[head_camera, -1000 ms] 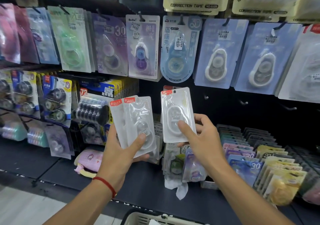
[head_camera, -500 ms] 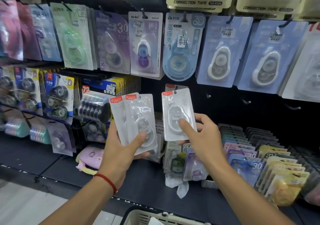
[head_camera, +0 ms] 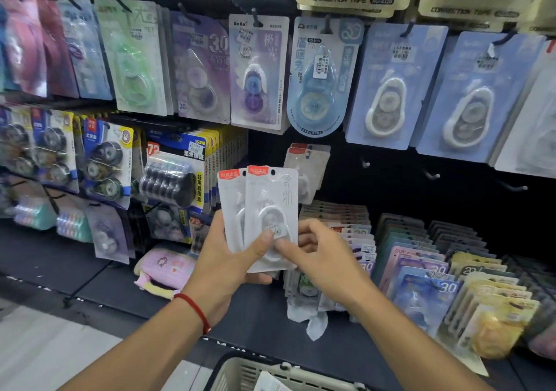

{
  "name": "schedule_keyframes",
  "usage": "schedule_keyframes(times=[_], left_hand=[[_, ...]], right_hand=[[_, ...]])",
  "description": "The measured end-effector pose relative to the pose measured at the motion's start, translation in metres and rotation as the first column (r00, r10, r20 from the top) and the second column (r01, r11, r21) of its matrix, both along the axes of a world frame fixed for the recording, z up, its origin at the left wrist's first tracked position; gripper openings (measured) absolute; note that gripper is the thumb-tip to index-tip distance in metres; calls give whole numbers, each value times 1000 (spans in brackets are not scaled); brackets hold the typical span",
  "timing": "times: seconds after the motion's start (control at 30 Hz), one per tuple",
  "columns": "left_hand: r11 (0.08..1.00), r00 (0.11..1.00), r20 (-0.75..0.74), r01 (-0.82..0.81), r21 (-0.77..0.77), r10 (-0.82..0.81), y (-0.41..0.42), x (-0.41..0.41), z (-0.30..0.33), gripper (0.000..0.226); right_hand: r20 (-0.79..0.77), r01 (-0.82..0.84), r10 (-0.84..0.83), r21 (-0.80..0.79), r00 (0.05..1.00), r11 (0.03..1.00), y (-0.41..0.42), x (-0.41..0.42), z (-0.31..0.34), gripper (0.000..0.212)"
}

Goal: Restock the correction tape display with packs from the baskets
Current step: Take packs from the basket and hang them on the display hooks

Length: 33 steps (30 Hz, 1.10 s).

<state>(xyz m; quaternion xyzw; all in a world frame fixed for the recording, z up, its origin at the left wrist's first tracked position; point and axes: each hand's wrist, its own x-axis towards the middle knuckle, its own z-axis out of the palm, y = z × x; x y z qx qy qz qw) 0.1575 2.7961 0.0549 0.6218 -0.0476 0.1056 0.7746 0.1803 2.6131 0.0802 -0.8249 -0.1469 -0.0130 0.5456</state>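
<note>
Hands (head_camera: 228, 258) (head_camera: 325, 258) grip white correction tape packs (head_camera: 264, 210) before display.

The two packs (head_camera: 264, 213) stood fanned in the left hand (head_camera: 224, 265), one overlapping the other, with the right hand (head_camera: 323, 258) touching their right edge. Behind them more packs (head_camera: 307, 162) hung on a peg, below a row of hanging cards (head_camera: 258, 71). The basket (head_camera: 240, 372) sat below the hands, before the shelf (head_camera: 120, 288).
</note>
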Motion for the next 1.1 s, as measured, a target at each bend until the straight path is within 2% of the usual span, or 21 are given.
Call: schedule_keyframes(times=[0.1, 0.27, 0.47, 0.73, 0.87, 0.9, 1.0, 1.03, 1.1], left_hand=[[1000, 1000, 0, 9, -18, -9, 2, -2, 3, 66], [997, 998, 2, -65, -39, 65, 8, 0, 1, 43], [992, 993, 11, -117, -39, 117, 11, 5, -3, 40], [993, 996, 5, -91, -80, 92, 14, 8, -5, 46], [992, 996, 10, -92, -86, 93, 14, 9, -5, 51], [992, 995, 11, -93, -84, 94, 14, 9, -5, 50], [993, 996, 0, -94, -76, 94, 11, 7, -4, 40], [994, 997, -8, -78, -71, 78, 9, 6, -3, 38], [998, 1000, -10, -8, -63, 7, 5, 3, -2, 39]], right_hand=[[8, 29, -30, 67, 1000, 997, -1, 0, 1, 30], [62, 66, -82, 221, 995, 973, -14, 5, 4, 29], [48, 200, -225, 306, 973, 931, -19, 10, 2, 24], [38, 130, -159, 401, 987, 907, -17, 13, 7, 34], [-27, 162, -163, 355, 986, 921, -17, 15, 1, 39], [-47, 192, -187, 279, 981, 941, -18, 16, -1, 45], [-19, 269, -274, -137, 962, 953, -23, 18, -6, 62], [-11, 253, -258, -168, 966, 953, -23, 17, -6, 61], [-6, 145, -146, -97, 989, 985, -21, 14, -4, 46]])
